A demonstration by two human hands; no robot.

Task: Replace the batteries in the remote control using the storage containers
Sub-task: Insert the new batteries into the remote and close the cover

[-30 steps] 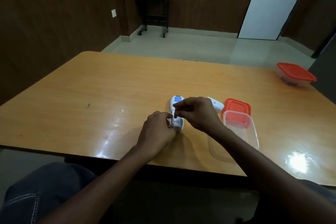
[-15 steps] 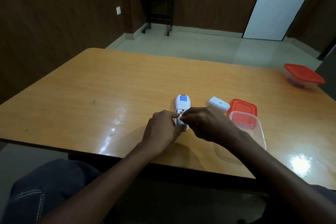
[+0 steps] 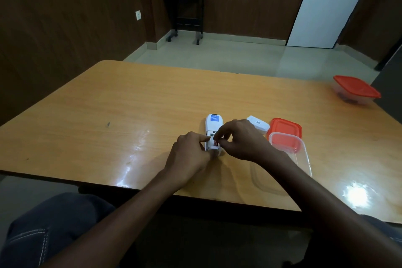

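While both of our hands meet over the white remote control (image 3: 212, 131), which lies back-up on the wooden table (image 3: 130, 115) a little to 1 o'clock of the table's near-centre, its battery bay is open at the near end. Our left hand (image 3: 191, 156) grips that near end from 8 o'clock, fingers curled against the remote's side. Our right hand (image 3: 238, 140) comes in from 4 o'clock with thumb and fingertips narrowed to a pinch on a small dark battery (image 3: 216, 143) with a reddish tint, sitting at the open bay; we cannot tell whether it is seated or partly lifted. At 2 o'clock of the remote, just beyond our right hand, lies the white battery cover (image 3: 258, 123). Further toward 3 o'clock a clear open container (image 3: 289, 150) rests on the table, its far edge overlapping a loose orange lid (image 3: 285, 127); nothing can be made out inside it. Well apart, at the table's far right edge around 2 o'clock, stands a second clear container closed with an orange lid (image 3: 356, 89); something dark shows through its wall, too small to identify.
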